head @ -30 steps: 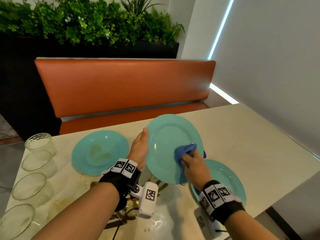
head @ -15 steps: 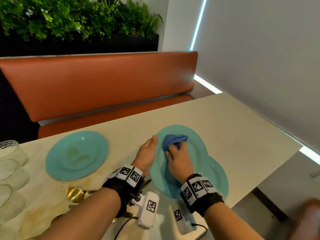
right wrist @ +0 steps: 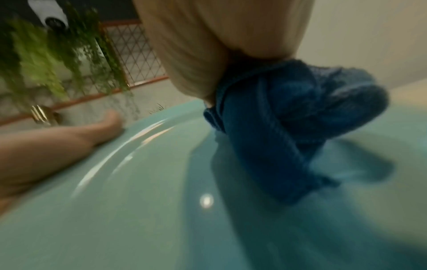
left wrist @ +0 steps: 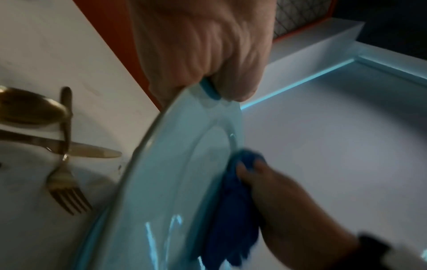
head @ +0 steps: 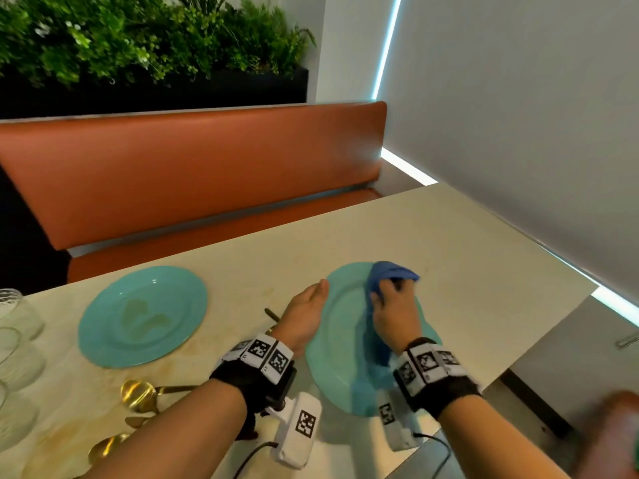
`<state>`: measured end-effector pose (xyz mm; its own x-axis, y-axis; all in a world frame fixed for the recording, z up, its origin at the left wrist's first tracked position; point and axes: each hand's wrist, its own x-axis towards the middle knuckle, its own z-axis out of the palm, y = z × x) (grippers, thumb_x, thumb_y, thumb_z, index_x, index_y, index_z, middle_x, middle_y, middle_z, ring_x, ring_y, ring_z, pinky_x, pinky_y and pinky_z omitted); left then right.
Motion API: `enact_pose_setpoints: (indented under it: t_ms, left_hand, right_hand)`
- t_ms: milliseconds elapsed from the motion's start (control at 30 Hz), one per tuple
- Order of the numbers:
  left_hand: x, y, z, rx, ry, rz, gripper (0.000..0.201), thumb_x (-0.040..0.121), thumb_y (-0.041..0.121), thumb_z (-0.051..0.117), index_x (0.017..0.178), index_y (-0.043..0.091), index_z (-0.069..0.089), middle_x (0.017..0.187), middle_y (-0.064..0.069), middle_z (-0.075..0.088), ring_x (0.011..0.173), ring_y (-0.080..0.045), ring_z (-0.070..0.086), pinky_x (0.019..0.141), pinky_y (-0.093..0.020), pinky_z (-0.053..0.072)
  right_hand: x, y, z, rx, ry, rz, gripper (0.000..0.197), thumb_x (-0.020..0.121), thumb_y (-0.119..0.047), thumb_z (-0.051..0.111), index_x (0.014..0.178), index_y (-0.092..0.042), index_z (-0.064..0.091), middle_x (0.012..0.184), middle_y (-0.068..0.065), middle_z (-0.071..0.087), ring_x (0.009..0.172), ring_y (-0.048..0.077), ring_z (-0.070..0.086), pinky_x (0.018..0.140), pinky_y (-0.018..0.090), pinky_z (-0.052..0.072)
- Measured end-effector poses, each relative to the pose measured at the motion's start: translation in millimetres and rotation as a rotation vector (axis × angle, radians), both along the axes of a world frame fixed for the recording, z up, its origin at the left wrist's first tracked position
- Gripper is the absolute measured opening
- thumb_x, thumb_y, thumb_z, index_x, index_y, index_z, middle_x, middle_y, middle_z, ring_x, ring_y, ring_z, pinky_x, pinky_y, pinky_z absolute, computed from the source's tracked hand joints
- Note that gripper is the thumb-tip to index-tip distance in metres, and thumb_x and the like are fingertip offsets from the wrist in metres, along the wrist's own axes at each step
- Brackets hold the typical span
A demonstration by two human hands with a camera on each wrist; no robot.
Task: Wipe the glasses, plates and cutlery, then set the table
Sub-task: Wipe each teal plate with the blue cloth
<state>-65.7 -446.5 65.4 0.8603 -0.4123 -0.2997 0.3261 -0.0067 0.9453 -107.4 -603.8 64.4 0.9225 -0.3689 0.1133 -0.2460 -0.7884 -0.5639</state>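
Note:
My left hand [head: 306,311] grips the left rim of a teal plate [head: 340,344], held tilted just above the table; in the left wrist view its fingers [left wrist: 221,73] curl round the rim of that plate [left wrist: 166,182]. My right hand [head: 394,312] clutches a bunched blue cloth [head: 389,273] and presses it on the plate's face near the far rim. The cloth [right wrist: 289,113] trails down over the plate [right wrist: 138,201]. A second teal plate [head: 430,335] peeks out beneath. A third, smeared teal plate [head: 141,319] lies on the table to the left.
Gold spoons [head: 138,394], a knife [left wrist: 92,150] and a fork [left wrist: 67,193] lie left of the held plate. Clear glasses [head: 15,316] line the table's left edge. An orange bench [head: 193,174] runs behind the beige table [head: 466,257]; a wall stands at the right.
The plate has gone from nearly upright to a low tilt above the table. My right hand has slid the cloth from the plate's middle to its far rim. The head view has swung rightward.

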Motion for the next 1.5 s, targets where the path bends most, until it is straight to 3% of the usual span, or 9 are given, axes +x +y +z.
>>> enact_pose_setpoints:
  t_ms: [167, 267, 333, 467, 667, 967, 1067, 1233, 1500]
  left_hand:
    - [-1, -10, -16, -0.065, 0.173, 0.055, 0.061, 0.094, 0.059, 0.031, 0.122, 0.015, 0.062, 0.118, -0.007, 0.066, 0.110, -0.022, 0.062, 0.103, -0.040, 0.045]
    - [1, -8, -33, -0.088, 0.322, 0.137, 0.068, 0.091, 0.065, 0.030, 0.123, 0.014, 0.061, 0.116, -0.010, 0.068, 0.107, -0.028, 0.065, 0.103, -0.045, 0.045]
    - [-2, -10, -39, -0.099, 0.380, 0.121, 0.065, 0.094, 0.061, 0.026, 0.124, 0.013, 0.058, 0.116, -0.013, 0.067, 0.105, -0.032, 0.065, 0.097, -0.047, 0.048]
    - [-10, -23, -43, -0.054, 0.426, 0.104, 0.052, 0.097, 0.057, 0.025, 0.117, 0.021, 0.057, 0.115, -0.012, 0.066, 0.102, -0.032, 0.064, 0.088, -0.046, 0.053]
    - [-21, -61, -81, 0.014, 0.520, 0.081, 0.065, 0.092, 0.063, 0.029, 0.122, 0.014, 0.059, 0.119, -0.010, 0.066, 0.108, -0.032, 0.062, 0.097, -0.051, 0.048]
    - [-27, -79, -80, 0.180, 0.462, 0.113, 0.059, 0.099, 0.050, 0.027, 0.134, 0.007, 0.049, 0.130, -0.014, 0.057, 0.116, -0.034, 0.056, 0.102, -0.040, 0.043]
    - [-26, -82, -81, 0.466, 0.290, 0.059, 0.051, 0.100, 0.039, 0.039, 0.136, 0.003, 0.040, 0.134, -0.017, 0.052, 0.122, -0.034, 0.050, 0.096, -0.035, 0.041]
    - [-30, -91, -81, 0.827, 0.120, -0.071, 0.063, 0.085, 0.029, 0.066, 0.132, 0.002, 0.035, 0.137, -0.017, 0.043, 0.126, -0.032, 0.045, 0.102, -0.038, 0.038]
    - [-29, -97, -79, 0.995, 0.003, -0.161, 0.066, 0.086, 0.033, 0.062, 0.137, 0.007, 0.030, 0.141, -0.015, 0.034, 0.132, -0.030, 0.030, 0.107, -0.039, 0.031]
  right_hand:
    - [-30, 54, -8, 0.068, 0.045, 0.362, 0.033, 0.083, -0.022, 0.041, 0.098, -0.001, 0.062, 0.113, 0.021, 0.050, 0.097, 0.032, 0.051, 0.080, 0.023, 0.034]
    - [-58, 39, -8, 0.019, 0.245, 0.603, 0.010, 0.083, -0.021, 0.046, 0.086, -0.022, 0.056, 0.105, 0.020, 0.053, 0.093, 0.026, 0.048, 0.076, 0.013, 0.026]
    - [-66, 14, -6, -0.022, 0.441, 0.686, 0.017, 0.081, -0.013, 0.051, 0.088, -0.026, 0.059, 0.108, 0.019, 0.055, 0.099, 0.030, 0.052, 0.078, 0.017, 0.029]
    - [-65, -40, 9, -0.194, 0.507, 0.335, 0.026, 0.083, -0.008, 0.051, 0.103, -0.013, 0.067, 0.097, 0.000, 0.049, 0.104, 0.029, 0.054, 0.079, 0.024, 0.039]
    - [-57, -78, 34, -0.184, 0.348, 0.075, 0.014, 0.088, -0.007, 0.053, 0.094, -0.003, 0.065, 0.094, 0.015, 0.048, 0.087, 0.030, 0.051, 0.070, 0.022, 0.028]
    - [-60, -68, 32, -0.112, 0.389, 0.050, 0.009, 0.089, -0.011, 0.053, 0.083, -0.017, 0.056, 0.090, 0.007, 0.041, 0.083, 0.025, 0.042, 0.070, 0.024, 0.028]
    - [-58, -65, 31, -0.091, 0.388, 0.053, 0.011, 0.089, -0.011, 0.053, 0.094, -0.010, 0.063, 0.079, 0.001, 0.040, 0.083, 0.024, 0.041, 0.070, 0.024, 0.028]
    - [-55, -61, 33, -0.066, 0.368, 0.063, 0.010, 0.089, -0.012, 0.053, 0.083, -0.019, 0.052, 0.070, -0.012, 0.032, 0.080, 0.022, 0.042, 0.068, 0.024, 0.030]
    - [-42, -53, 29, -0.094, 0.386, 0.106, 0.019, 0.089, -0.012, 0.052, 0.104, -0.007, 0.063, 0.068, -0.015, 0.031, 0.080, 0.019, 0.040, 0.066, 0.024, 0.028]
